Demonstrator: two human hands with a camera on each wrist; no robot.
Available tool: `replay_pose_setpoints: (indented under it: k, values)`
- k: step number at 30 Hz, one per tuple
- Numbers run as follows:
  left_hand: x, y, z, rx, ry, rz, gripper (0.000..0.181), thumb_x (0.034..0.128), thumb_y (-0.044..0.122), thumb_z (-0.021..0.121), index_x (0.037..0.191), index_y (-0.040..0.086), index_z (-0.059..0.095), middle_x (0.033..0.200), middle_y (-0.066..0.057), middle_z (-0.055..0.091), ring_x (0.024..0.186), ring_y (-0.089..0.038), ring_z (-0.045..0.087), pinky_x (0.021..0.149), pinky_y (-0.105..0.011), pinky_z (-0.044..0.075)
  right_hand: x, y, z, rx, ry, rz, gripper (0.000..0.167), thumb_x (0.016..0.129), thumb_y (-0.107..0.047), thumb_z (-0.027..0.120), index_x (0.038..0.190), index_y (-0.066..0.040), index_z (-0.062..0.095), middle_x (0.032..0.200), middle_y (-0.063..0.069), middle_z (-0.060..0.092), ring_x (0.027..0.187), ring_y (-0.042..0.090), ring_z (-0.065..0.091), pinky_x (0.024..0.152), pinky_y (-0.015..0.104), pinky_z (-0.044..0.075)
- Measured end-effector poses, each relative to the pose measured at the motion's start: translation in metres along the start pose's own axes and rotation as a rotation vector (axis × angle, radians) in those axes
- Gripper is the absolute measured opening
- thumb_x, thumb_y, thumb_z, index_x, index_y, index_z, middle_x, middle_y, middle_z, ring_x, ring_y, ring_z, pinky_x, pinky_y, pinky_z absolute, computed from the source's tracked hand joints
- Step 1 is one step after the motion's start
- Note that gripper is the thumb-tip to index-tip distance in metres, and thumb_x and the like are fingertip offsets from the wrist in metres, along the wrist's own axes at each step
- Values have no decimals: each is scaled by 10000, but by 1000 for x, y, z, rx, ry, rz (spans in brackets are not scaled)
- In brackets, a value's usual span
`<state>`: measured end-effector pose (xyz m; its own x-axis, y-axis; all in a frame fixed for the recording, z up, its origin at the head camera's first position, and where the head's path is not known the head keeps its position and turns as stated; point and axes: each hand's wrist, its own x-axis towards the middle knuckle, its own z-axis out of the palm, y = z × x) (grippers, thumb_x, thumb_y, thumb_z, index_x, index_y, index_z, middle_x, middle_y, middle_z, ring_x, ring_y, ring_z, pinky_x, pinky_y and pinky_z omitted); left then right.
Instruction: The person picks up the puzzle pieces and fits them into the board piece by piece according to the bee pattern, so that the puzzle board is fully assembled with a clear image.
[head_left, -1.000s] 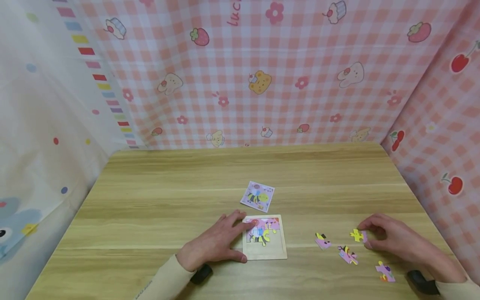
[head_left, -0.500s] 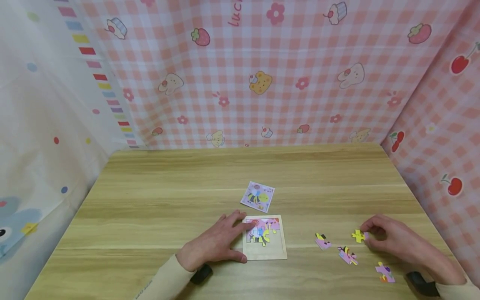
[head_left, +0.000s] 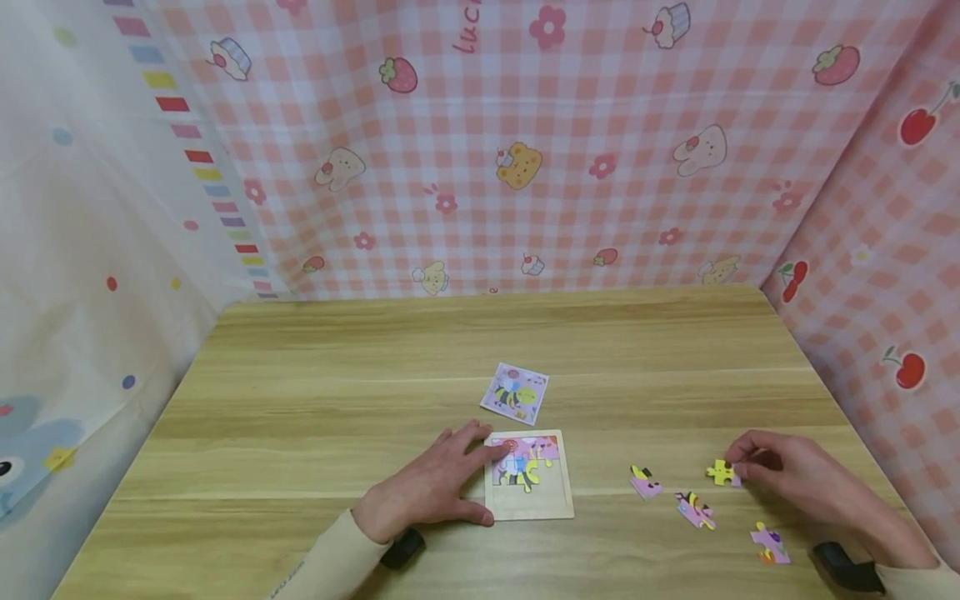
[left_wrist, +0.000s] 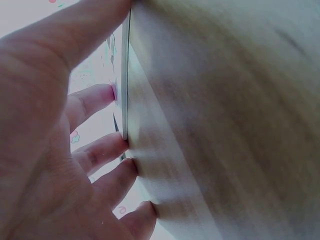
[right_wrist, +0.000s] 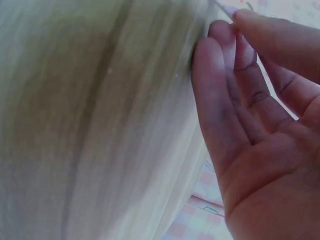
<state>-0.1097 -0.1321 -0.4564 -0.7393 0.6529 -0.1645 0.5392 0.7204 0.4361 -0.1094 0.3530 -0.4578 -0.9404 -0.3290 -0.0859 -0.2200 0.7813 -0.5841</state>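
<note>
In the head view a square wooden puzzle frame (head_left: 531, 504) lies on the table, pieces filling its upper part. My left hand (head_left: 429, 486) rests along its left side, index fingertip on a piece and thumb at the lower left corner; in the left wrist view the fingers of the left hand (left_wrist: 60, 145) are spread at its edge. Far to the right, my right hand (head_left: 798, 482) pinches a yellow and pink piece (head_left: 721, 472) by its right end, low over the table. The right wrist view has the right hand (right_wrist: 265, 125) with thumb and fingertips together, the piece mostly hidden.
A picture card (head_left: 515, 392) with a bee lies behind the frame. Between the frame and my right hand are a loose piece (head_left: 647, 483) and another loose piece (head_left: 696, 511); a third loose piece (head_left: 769, 543) lies nearer the front. Patterned curtains (head_left: 450, 125) stand behind and beside the table.
The yellow piece has turned slightly and moved a little to the right in my right hand, whose fingers have shifted on it. My left hand and the puzzle frame have stayed in place.
</note>
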Motion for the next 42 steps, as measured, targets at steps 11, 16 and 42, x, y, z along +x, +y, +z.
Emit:
replay_pose_setpoints:
  k: [11, 16, 42]
  values:
    - [0, 1, -1, 3, -2, -5, 889, 848, 474, 836, 1592, 211, 427, 1601, -111, 338, 1518, -346, 291, 1231, -583, 248, -2, -7, -1, 51, 16, -25, 199, 923, 69, 705, 953, -125, 739, 937, -60, 707, 798, -10, 573, 669, 220, 539]
    - [-1, 1, -1, 3, -7, -10, 890, 844, 480, 838, 1591, 221, 429, 1602, -100, 336, 1508, -323, 304, 1230, -580, 255, -2, -8, 0, 45, 77, -119, 247, 897, 82, 727, 924, -163, 746, 913, -104, 714, 797, -34, 582, 643, 198, 528]
    - [-1, 0, -1, -2, 3, 8, 884, 853, 457, 838, 1591, 196, 427, 1591, -109, 341, 1489, -302, 333, 1227, -581, 262, 4, -33, -4, 65, 199, -294, 338, 828, 132, 770, 955, -181, 762, 902, -109, 709, 775, -18, 583, 627, 130, 487]
